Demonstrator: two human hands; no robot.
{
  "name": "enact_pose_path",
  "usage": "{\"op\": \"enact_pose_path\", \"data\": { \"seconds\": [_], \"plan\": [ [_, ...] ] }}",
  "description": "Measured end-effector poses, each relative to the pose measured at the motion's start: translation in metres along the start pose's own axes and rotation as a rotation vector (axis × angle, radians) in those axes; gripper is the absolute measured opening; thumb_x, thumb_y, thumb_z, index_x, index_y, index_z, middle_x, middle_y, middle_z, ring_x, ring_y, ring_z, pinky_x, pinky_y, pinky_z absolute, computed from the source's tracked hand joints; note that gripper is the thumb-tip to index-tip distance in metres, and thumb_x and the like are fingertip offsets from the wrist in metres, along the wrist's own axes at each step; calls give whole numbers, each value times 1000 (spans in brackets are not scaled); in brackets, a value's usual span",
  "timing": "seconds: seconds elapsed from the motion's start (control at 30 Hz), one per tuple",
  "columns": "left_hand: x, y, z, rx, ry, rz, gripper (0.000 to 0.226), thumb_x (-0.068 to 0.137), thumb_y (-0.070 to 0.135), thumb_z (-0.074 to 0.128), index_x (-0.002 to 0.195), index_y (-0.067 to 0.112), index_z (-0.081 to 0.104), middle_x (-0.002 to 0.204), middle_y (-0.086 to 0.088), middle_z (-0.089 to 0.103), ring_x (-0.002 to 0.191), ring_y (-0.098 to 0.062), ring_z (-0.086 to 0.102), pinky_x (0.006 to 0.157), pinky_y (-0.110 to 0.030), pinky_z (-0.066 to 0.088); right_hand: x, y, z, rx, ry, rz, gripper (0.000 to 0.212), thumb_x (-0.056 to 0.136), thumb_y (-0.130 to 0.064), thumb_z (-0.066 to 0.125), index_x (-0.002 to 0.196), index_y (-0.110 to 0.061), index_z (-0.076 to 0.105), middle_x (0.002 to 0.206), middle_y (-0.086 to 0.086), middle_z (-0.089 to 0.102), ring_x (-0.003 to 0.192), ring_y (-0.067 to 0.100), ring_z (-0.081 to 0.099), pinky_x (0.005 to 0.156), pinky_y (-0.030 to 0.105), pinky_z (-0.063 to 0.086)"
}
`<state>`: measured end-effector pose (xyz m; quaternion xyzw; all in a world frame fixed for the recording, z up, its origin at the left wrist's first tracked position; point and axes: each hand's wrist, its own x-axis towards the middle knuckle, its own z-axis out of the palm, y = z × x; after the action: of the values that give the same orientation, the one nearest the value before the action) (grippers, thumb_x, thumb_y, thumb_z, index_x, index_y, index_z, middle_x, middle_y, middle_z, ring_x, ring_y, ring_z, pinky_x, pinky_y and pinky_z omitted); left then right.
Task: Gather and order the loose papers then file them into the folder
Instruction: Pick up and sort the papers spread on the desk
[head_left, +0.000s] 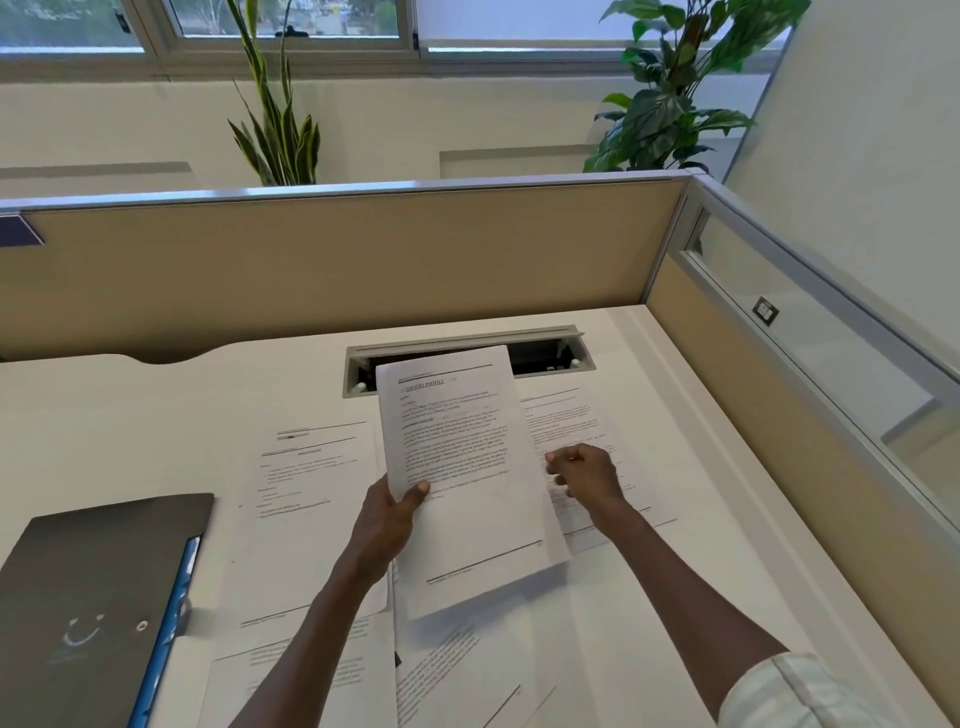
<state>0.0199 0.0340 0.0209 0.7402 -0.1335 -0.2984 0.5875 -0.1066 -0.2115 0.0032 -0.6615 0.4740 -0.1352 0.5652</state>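
Head | left grip pinches sheet headed "INDUSTRY PROFILE" | right grip curled, holding nothing

This is an office cubicle: a white desk with a cable hatch near its far edge is fenced along its far and right edges by tan partition panels with metal trim, printed sheets and a dark folder lie on it, and potted plants stand under a window beyond.
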Motion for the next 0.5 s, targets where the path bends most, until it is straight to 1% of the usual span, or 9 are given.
{"op": "enact_pose_path", "data": {
  "seconds": [0.03, 0.1, 0.13, 0.2, 0.27, 0.3, 0.4, 0.5],
  "plan": [
    [-1, -2, -2, -12, 7, -17, 27, 99, 23, 56, 125, 21, 60, 115, 7, 70, 103, -18, 69, 86, -37, 57, 6, 8, -7, -70, 60, 2, 15, 79, -22, 75, 85, -9, 70, 96, 7, 74, 83, 21, 67, 75, 35, 53],
    [-2, -6, -7, -37, 24, -47, 30, 98, 24, 58, 127, 19, 60, 117, 5, 71, 102, -20, 70, 87, -41, 58, 15, 22, -23, -284, 182, -4, 25, 78, -21, 77, 95, -5, 69, 105, 12, 71, 100, 28, 64, 88, 34, 48],
    [-3, -8, -9, -44, 33, -59, 32, 97, 25, 58, 129, 19, 60, 118, 4, 71, 103, -21, 70, 88, -43, 58, 19, 29, -31, -394, 223, -5, 35, 78, -22, 77, 103, -2, 66, 112, 16, 67, 108, 32, 60, 91, 34, 45],
    [-6, -10, -13, -47, 47, -75, 32, 98, 25, 58, 129, 20, 59, 117, 6, 71, 103, -22, 69, 86, -42, 58, 23, 39, -42, -537, 260, 49, 56, 75, -28, 79, 119, 0, 56, 124, 21, 55, 118, 38, 50, 96, 40, 42],
    [-7, -12, -16, -40, 60, -83, 31, 98, 25, 58, 129, 20, 58, 114, 9, 70, 102, -21, 69, 83, -39, 58, 26, 47, -49, -629, 274, 126, 75, 71, -36, 82, 127, 0, 46, 130, 21, 44, 122, 40, 42, 95, 47, 43],
    [-7, -12, -17, -37, 63, -89, 32, 98, 25, 58, 129, 20, 58, 114, 9, 70, 102, -21, 69, 83, -39, 58, 27, 49, -52, -683, 280, 144, 82, 69, -41, 83, 128, 0, 43, 131, 21, 43, 123, 40, 40, 95, 49, 43],
    [-7, -13, -21, -27, 77, -98, 33, 98, 26, 58, 130, 19, 58, 115, 8, 70, 103, -23, 69, 85, -41, 58, 30, 50, -58, -819, 275, 161, 91, 62, -53, 83, 125, -1, 42, 130, 19, 43, 122, 39, 40, 94, 49, 42],
    [-5, -12, -22, -23, 88, -95, 34, 97, 25, 58, 131, 18, 58, 117, 5, 70, 103, -22, 69, 88, -44, 57, 36, 43, -65, -837, 207, 229, 98, 58, -54, 85, 128, -3, 40, 134, 18, 42, 126, 38, 39, 100, 49, 37]
  ]
}}
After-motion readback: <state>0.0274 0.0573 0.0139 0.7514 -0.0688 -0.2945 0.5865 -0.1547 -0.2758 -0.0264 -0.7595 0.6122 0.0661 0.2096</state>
